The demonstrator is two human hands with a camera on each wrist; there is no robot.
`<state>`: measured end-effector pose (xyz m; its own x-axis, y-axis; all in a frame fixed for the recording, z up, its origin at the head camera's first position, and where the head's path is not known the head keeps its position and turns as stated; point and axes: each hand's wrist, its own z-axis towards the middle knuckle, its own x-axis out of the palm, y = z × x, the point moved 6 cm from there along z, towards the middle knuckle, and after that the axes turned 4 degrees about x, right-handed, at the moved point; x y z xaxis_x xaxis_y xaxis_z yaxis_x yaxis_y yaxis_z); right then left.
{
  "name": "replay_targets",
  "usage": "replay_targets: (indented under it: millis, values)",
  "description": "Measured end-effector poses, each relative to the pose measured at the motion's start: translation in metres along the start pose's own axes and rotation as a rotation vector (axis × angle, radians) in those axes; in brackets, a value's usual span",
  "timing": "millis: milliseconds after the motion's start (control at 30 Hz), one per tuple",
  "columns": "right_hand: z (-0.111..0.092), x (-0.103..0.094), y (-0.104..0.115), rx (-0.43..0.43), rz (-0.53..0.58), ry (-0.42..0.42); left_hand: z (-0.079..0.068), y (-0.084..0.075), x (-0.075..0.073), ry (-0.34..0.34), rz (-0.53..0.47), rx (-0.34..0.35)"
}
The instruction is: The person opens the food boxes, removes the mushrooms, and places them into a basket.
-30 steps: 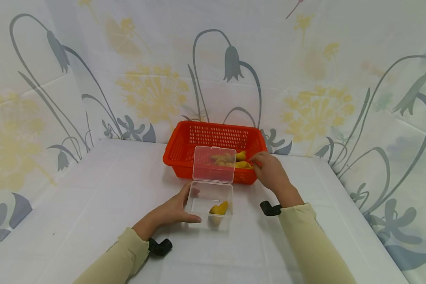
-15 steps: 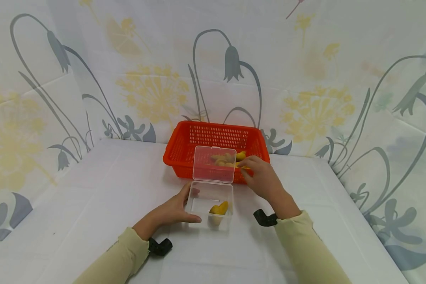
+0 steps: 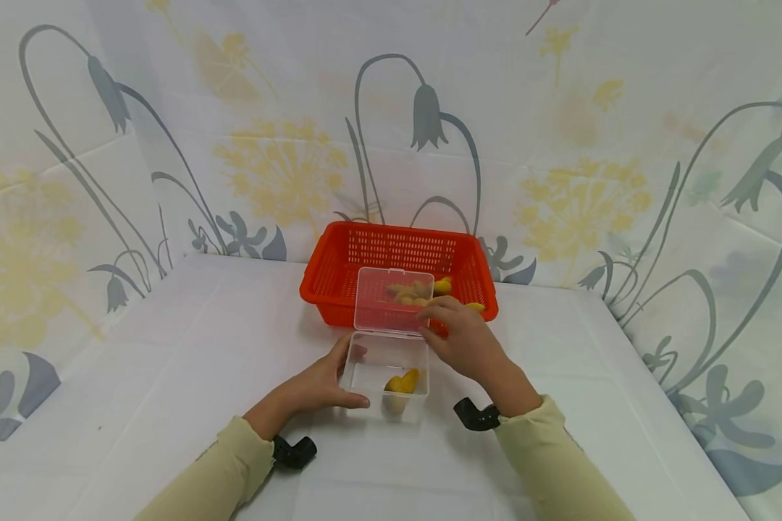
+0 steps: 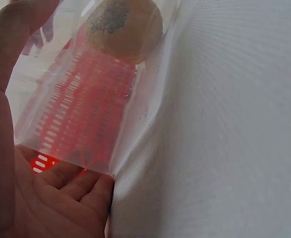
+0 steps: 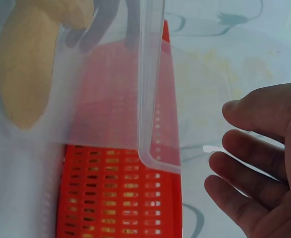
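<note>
My left hand (image 3: 322, 380) grips the left side of a clear plastic box (image 3: 370, 365), thumb at the near side and fingers toward the back. The box's hinged lid (image 3: 378, 300) stands raised against the basket. Inside, at the right, lies a knobbly yellow piece of ginger (image 3: 402, 382); the right wrist view shows this ginger (image 5: 26, 69) through the clear wall. My right hand (image 3: 465, 340) hovers at the right edge of the lid. Its thumb and fingers are apart in the right wrist view, with nothing visible between them.
Behind the box stands a red perforated basket (image 3: 332, 307). Several ginger pieces (image 3: 442, 286) lie in it, some seen through the lid. A white cloth (image 3: 169, 347) covers the table, and a flower-patterned curtain (image 3: 287, 94) hangs behind and at the sides.
My right hand has moved left and toward me, from the basket's right front corner to the lid's right edge. The left hand, the box and the ginger in it have stayed put.
</note>
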<state>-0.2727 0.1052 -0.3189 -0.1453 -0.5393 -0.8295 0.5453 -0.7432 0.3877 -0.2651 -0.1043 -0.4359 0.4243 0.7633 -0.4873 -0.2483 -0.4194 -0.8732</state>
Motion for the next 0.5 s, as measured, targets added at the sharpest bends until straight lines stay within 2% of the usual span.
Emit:
replay_targets:
  millis: [500]
  values:
    - [-0.003, 0.015, 0.022, -0.098, 0.008, 0.117, 0.001, 0.000, -0.001, -0.006, -0.004, -0.001]
